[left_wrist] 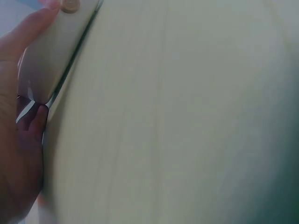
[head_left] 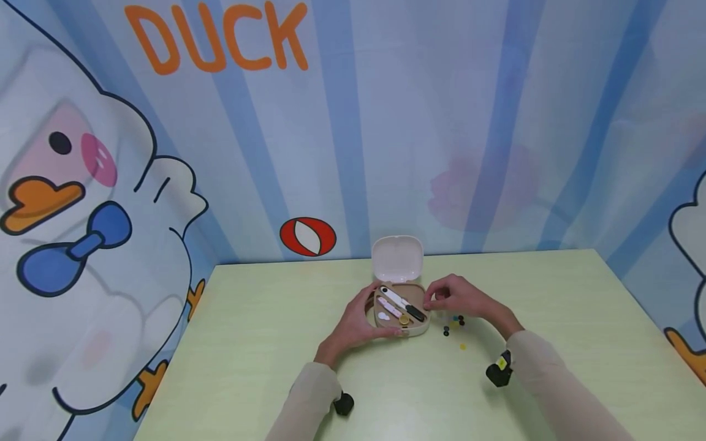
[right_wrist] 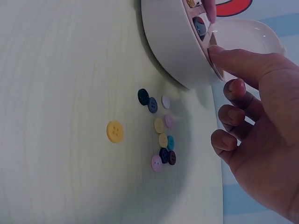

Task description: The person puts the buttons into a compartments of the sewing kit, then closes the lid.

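Observation:
A small cream sewing box [head_left: 417, 331] stands toward the back of the table with its white lid [head_left: 397, 258] raised. My left hand [head_left: 357, 320] grips the box from the left, thumb along the front near a round latch [left_wrist: 70, 4]. Inside sits a tan tray [head_left: 417, 291] holding a white pen-like tool with a black end [head_left: 399, 301], a pink stick [head_left: 388, 306], a small white piece [head_left: 383, 316] and a round gold piece [head_left: 404, 320]. My right hand [right_wrist: 268, 107] pinches the tray's right edge with thumb and index finger, its other fingers curled.
Several loose buttons in dark, cream, pink and blue [right_wrist: 163, 140] lie on the table right of the box, with a yellow button [right_wrist: 115, 131] nearer the front. A duck-printed curtain [head_left: 397, 122] hangs behind the table [head_left: 265, 343].

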Demonstrator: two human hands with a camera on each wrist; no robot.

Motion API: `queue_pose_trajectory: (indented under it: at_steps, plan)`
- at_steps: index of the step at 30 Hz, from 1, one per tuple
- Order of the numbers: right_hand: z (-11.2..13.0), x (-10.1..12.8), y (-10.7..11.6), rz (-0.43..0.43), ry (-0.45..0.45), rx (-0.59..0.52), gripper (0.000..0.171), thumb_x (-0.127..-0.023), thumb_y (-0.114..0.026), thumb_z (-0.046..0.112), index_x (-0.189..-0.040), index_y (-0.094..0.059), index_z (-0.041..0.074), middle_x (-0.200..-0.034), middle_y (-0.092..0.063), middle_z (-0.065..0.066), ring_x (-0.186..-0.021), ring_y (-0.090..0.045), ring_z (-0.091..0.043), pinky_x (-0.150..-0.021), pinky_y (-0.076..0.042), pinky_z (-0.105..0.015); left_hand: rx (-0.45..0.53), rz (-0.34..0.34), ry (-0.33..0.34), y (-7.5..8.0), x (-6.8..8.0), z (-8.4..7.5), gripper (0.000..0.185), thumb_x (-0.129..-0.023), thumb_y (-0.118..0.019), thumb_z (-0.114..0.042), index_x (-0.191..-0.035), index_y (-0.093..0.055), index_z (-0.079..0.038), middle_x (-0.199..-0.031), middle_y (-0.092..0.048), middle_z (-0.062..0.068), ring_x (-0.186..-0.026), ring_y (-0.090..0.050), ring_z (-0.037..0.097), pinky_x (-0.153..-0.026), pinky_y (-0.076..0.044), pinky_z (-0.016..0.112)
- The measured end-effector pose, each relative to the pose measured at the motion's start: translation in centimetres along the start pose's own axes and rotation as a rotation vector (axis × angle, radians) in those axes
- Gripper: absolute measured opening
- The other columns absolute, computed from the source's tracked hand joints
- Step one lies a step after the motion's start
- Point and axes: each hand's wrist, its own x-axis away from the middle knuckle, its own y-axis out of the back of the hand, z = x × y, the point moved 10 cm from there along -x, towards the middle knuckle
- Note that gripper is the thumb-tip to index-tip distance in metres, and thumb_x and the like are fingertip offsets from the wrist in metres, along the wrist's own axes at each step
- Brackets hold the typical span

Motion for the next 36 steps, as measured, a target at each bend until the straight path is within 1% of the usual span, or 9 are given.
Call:
queue_pose_trajectory:
  at_steps: [3, 6, 10, 14, 18, 23, 28, 32, 36]
  plan:
    - [0.4, -0.1, -0.2, 0.004, 0.003, 0.013, 0.007, -0.097, -0.073, 0.012, -0.094, -0.077, 0.008, -0.068, -0.053, 0.000, -0.061, -0.045, -0.012, -0.056, -0.038, -0.025, -0.001, -0.006, -0.003, 0.0, 0.0, 0.1, 0.111, -0.073, -0.095, -0.046, -0.162, -0.033, -0.021, -0.159, -0.043, -0.001, -0.144, -0.043, 0.016, -0.117, -0.039, 0.031]
    - [0.2, -0.3, -0.3, 0.005, -0.006, 0.035, 0.008, -0.098, -0.073, 0.013, -0.092, -0.078, 0.010, -0.068, -0.053, 0.002, -0.061, -0.046, -0.012, -0.057, -0.039, -0.025, 0.000, -0.011, -0.012, 0.0, 0.0, 0.1, 0.111, -0.074, -0.094, -0.047, -0.162, -0.033, -0.020, -0.158, -0.043, 0.000, -0.143, -0.043, 0.018, -0.117, -0.040, 0.032]
    - [0.1, -0.4, -0.3, 0.001, 0.005, 0.055, 0.008, -0.098, -0.073, 0.013, -0.093, -0.079, 0.012, -0.069, -0.056, 0.002, -0.061, -0.046, -0.011, -0.056, -0.040, -0.025, 0.004, -0.018, -0.027, 0.0, 0.0, 0.1, 0.110, -0.074, -0.094, -0.047, -0.161, -0.033, -0.020, -0.158, -0.044, 0.000, -0.143, -0.044, 0.018, -0.117, -0.040, 0.033]
    - [0.3, -0.3, -0.2, -0.012, 0.019, 0.061, 0.007, -0.097, -0.073, 0.012, -0.097, -0.079, 0.010, -0.072, -0.058, 0.000, -0.064, -0.048, -0.013, -0.056, -0.040, -0.026, 0.011, -0.022, -0.033, 0.1, 0.1, 0.0, 0.110, -0.074, -0.095, -0.045, -0.161, -0.033, -0.020, -0.157, -0.044, 0.000, -0.142, -0.044, 0.019, -0.117, -0.041, 0.034]
    - [0.1, 0.1, -0.1, -0.034, 0.022, 0.062, 0.012, -0.098, -0.073, 0.015, -0.107, -0.078, 0.008, -0.076, -0.062, 0.000, -0.065, -0.050, -0.012, -0.056, -0.042, -0.025, 0.009, -0.018, -0.031, 0.0, 0.0, 0.0, 0.109, -0.074, -0.094, -0.046, -0.161, -0.033, -0.021, -0.157, -0.044, -0.001, -0.143, -0.044, 0.018, -0.118, -0.040, 0.034]
    - [-0.3, 1.1, 0.5, -0.087, 0.034, 0.041, 0.021, -0.099, -0.074, 0.017, -0.118, -0.075, 0.008, -0.074, -0.061, -0.004, -0.061, -0.049, -0.010, -0.054, -0.042, -0.025, 0.013, -0.016, -0.033, -0.1, 0.0, -0.1, 0.108, -0.075, -0.094, -0.045, -0.161, -0.034, -0.020, -0.158, -0.044, -0.002, -0.144, -0.043, 0.017, -0.117, -0.040, 0.032]
    - [-1.2, 2.6, 1.6, -0.137, 0.019, 0.042, 0.026, -0.099, -0.074, 0.019, -0.121, -0.073, 0.006, -0.075, -0.059, 0.000, -0.062, -0.050, -0.013, -0.054, -0.043, -0.026, 0.015, -0.015, -0.035, -0.1, 0.1, -0.2, 0.109, -0.074, -0.095, -0.044, -0.161, -0.033, -0.021, -0.158, -0.044, -0.003, -0.143, -0.044, 0.017, -0.117, -0.040, 0.031]
    - [-2.4, 3.9, 2.0, -0.146, -0.008, 0.060, 0.027, -0.098, -0.075, 0.018, -0.121, -0.073, 0.005, -0.074, -0.058, 0.002, -0.064, -0.049, -0.013, -0.054, -0.042, -0.025, 0.011, -0.013, -0.035, -0.1, 0.1, -0.2, 0.109, -0.075, -0.094, -0.044, -0.161, -0.033, -0.021, -0.158, -0.043, -0.002, -0.143, -0.043, 0.017, -0.117, -0.040, 0.031]
    - [-3.5, 5.1, 2.1, -0.132, -0.013, 0.075, 0.025, -0.098, -0.074, 0.015, -0.120, -0.073, 0.004, -0.074, -0.060, 0.001, -0.064, -0.049, -0.011, -0.055, -0.042, -0.024, 0.013, -0.015, -0.032, -0.1, 0.1, -0.1, 0.108, -0.075, -0.094, -0.044, -0.162, -0.033, -0.020, -0.159, -0.043, -0.001, -0.144, -0.043, 0.018, -0.117, -0.040, 0.032]
